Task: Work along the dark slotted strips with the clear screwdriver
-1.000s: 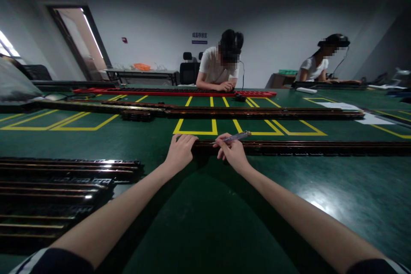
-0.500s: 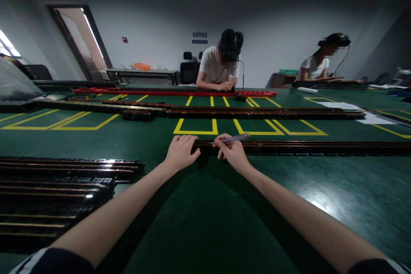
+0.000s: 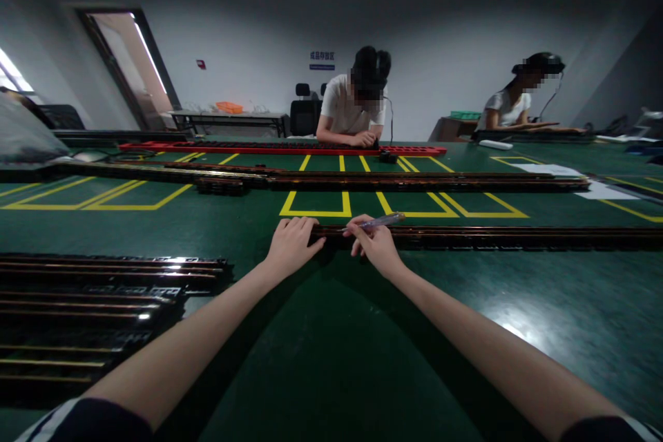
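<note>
In the head view, a long dark rail with copper-coloured strips (image 3: 497,237) lies across the green table. Its left end is under my left hand (image 3: 293,246), whose fingers and thumb close around it. My right hand (image 3: 377,246) grips a screwdriver with a clear purplish handle (image 3: 384,221), held like a pen. The handle slants up to the right, and the thin shaft points left at the rail, close to my left thumb. Whether the tip touches the rail I cannot tell.
More strip-lined rails (image 3: 103,304) are stacked at the left. Beyond my hands, another row of rails (image 3: 425,181) crosses yellow tape outlines (image 3: 315,213). A red rack (image 3: 207,147) lies farther back, with a co-worker (image 3: 344,107) leaning over it. A second person (image 3: 510,107) sits at the right.
Almost nothing differs. My left fingers and thumb have shifted very slightly on the rail; the screwdriver stays in the same place in my right hand.
</note>
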